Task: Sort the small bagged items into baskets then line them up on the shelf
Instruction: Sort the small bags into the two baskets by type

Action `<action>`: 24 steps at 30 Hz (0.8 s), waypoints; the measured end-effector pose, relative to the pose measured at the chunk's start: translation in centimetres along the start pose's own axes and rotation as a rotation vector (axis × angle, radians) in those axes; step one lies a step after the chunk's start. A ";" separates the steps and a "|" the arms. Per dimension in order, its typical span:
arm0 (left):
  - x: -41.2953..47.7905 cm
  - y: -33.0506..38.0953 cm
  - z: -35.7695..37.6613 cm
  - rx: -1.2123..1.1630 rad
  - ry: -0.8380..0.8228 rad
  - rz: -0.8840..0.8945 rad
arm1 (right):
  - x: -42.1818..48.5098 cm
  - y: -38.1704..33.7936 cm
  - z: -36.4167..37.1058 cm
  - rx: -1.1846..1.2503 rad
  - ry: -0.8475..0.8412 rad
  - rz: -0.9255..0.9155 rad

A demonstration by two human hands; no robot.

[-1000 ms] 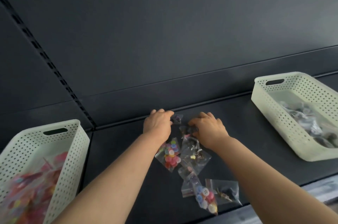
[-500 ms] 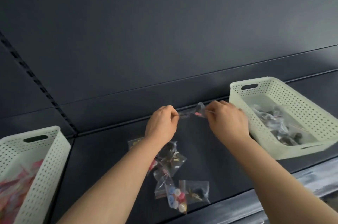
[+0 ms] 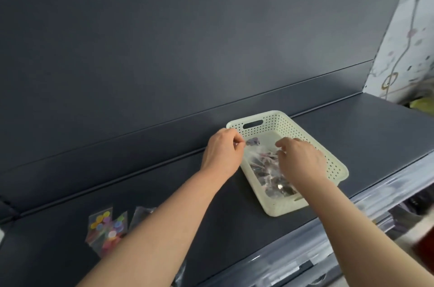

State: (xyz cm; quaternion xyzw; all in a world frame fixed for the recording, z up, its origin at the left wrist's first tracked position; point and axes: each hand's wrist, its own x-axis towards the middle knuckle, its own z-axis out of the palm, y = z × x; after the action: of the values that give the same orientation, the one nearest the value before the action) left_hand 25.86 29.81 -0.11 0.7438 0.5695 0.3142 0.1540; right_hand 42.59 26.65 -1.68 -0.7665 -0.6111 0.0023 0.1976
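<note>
A pale perforated basket point(image 3: 333, 160) stands on the dark shelf point(image 3: 364, 127) and holds several clear bags of dark metal pieces point(image 3: 270, 176). My left hand point(image 3: 223, 150) is at the basket's left rim and pinches a small clear bag with a purple item point(image 3: 253, 141) that hangs over the basket. Over the basket's middle hovers my right hand point(image 3: 300, 160), fingers loosely spread and holding nothing. Bags of coloured buttons point(image 3: 106, 228) lie on the shelf at the lower left, partly hidden by my left forearm.
The shelf's dark back panel point(image 3: 187, 52) rises right behind the basket. The shelf's front edge with a clear price strip point(image 3: 375, 204) runs along the lower right. A patterned white wall point(image 3: 408, 40) shows at the far right.
The view swung right; the left basket has left the frame. Both hands carried the small bag over the right basket. My right hand has let go of it and the left still pinches it.
</note>
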 end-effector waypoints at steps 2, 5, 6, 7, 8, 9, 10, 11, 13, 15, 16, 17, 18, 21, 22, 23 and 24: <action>0.8 0.9 1.0 0.014 -0.004 -0.015 | -0.1 0.2 0.0 -0.004 0.004 -0.042; 1.1 1.0 1.9 0.013 -0.031 -0.051 | -0.3 0.2 0.0 0.012 0.015 -0.107; 0.9 0.8 1.8 0.024 -0.040 -0.058 | -0.4 0.0 0.0 0.018 0.019 -0.127; 0.6 0.4 1.5 0.041 -0.048 -0.063 | -0.5 -0.4 0.0 0.023 0.027 -0.152; 0.2 -0.1 1.0 0.060 -0.056 -0.073 | -0.7 -0.9 0.0 0.029 0.027 -0.180; -0.2 -0.6 0.4 0.078 -0.067 -0.088 | -0.9 -1.6 0.0 0.037 0.022 -0.210; -0.8 -1.3 -0.4 0.089 -0.076 -0.109 | -1.4 -2.4 0.1 0.047 0.019 -0.245; -1.5 -2.1 -1.3 0.098 -0.084 -0.128 | -1.8 -3.2 0.3 0.059 0.022 -0.282; -2.8 -3.8 -3.3 0.112 -0.098 -0.169 | -2.9 -4.8 0.7 0.087 0.041 -0.344; -4.6 -5.9 -5.3 0.114 -0.111 -0.228 | -4.3 -6.5 1.5 0.109 0.022 -0.388; -5.5 -6.9 -6.3 0.119 -0.115 -0.258 | -5.1 -7.3 1.8 0.104 -0.011 -0.412; -6.3 -7.8 -7.0 0.132 -0.120 -0.289 | -5.8 -8.0 2.2 0.088 -0.048 -0.435; -7.3 -8.7 -7.7 0.149 -0.125 -0.320 | -6.6 -8.7 2.5 0.077 -0.085 -0.461; -10.0 -11.0 -9.6 0.202 -0.142 -0.397 | -8.9 -10.7 3.3 0.092 -0.171 -0.529; -10.7 -11.5 -10.0 0.214 -0.140 -0.414 | -9.5 -11.1 3.5 0.100 -0.208 -0.550; -11.4 -12.0 -10.4 0.221 -0.131 -0.431 | -10.2 -11.7 3.7 0.108 -0.266 -0.570; -12.1 -12.3 -10.8 0.227 -0.121 -0.445 | -10.8 -12.3 3.8 0.115 -0.348 -0.579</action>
State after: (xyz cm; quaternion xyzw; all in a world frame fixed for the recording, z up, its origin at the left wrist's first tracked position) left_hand 7.78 20.70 -2.74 0.6302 0.7405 0.1615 0.1684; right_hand 27.46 19.79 -3.97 -0.5369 -0.8268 0.1114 0.1255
